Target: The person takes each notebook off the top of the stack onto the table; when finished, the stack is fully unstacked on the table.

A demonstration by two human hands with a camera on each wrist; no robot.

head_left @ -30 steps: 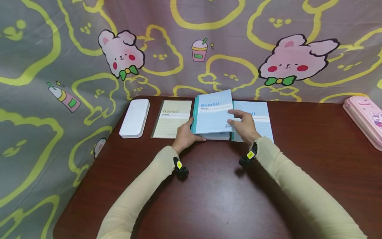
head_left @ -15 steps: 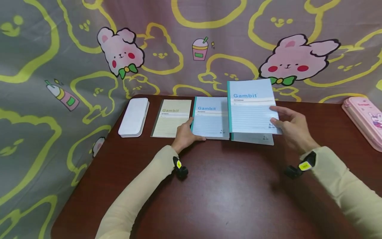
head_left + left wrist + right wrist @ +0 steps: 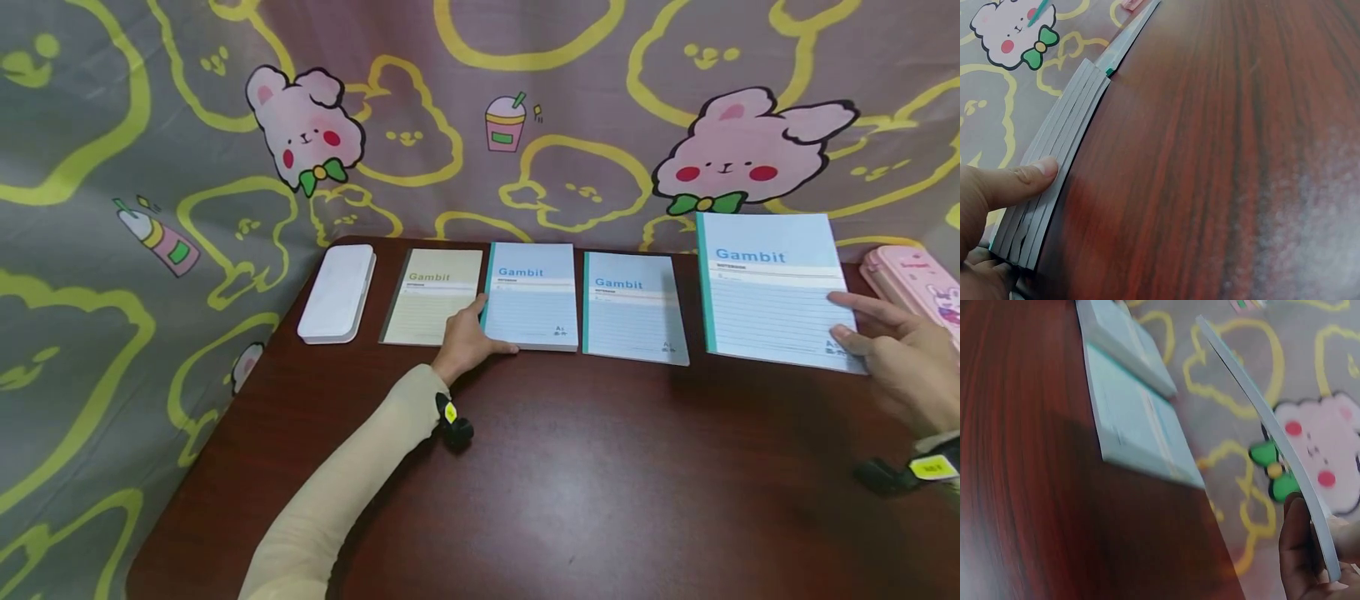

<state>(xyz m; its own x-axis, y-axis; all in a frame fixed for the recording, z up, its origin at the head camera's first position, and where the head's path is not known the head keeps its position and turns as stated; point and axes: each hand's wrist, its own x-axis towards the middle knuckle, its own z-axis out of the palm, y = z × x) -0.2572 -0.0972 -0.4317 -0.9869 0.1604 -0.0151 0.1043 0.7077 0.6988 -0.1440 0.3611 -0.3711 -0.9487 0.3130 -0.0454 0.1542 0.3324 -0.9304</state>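
Note:
My left hand [image 3: 480, 329] holds the near left corner of a stack of blue Gambit notebooks [image 3: 531, 296] on the dark wooden table [image 3: 570, 467]. In the left wrist view its thumb [image 3: 1029, 178] presses on top of the stack's edge [image 3: 1063, 169]. My right hand [image 3: 851, 325] pinches the right edge of a single blue notebook [image 3: 772, 287], lifted and tilted above the table at the far right. The right wrist view shows its fingers [image 3: 1300, 544] on that thin, bent notebook [image 3: 1260, 419]. Another blue notebook [image 3: 633, 308] lies flat between the stack and the lifted one.
A cream Gambit notebook [image 3: 435, 296] lies left of the stack, and a white pencil case [image 3: 337, 292] beyond it near the table's left edge. A pink pencil case [image 3: 911, 283] sits at the far right, just behind the lifted notebook. A patterned cloth hangs behind.
My right hand has lifted the top notebook off the stack and carried it right, past the flat blue notebook, to the table's right side. The left hand has stayed on the stack.

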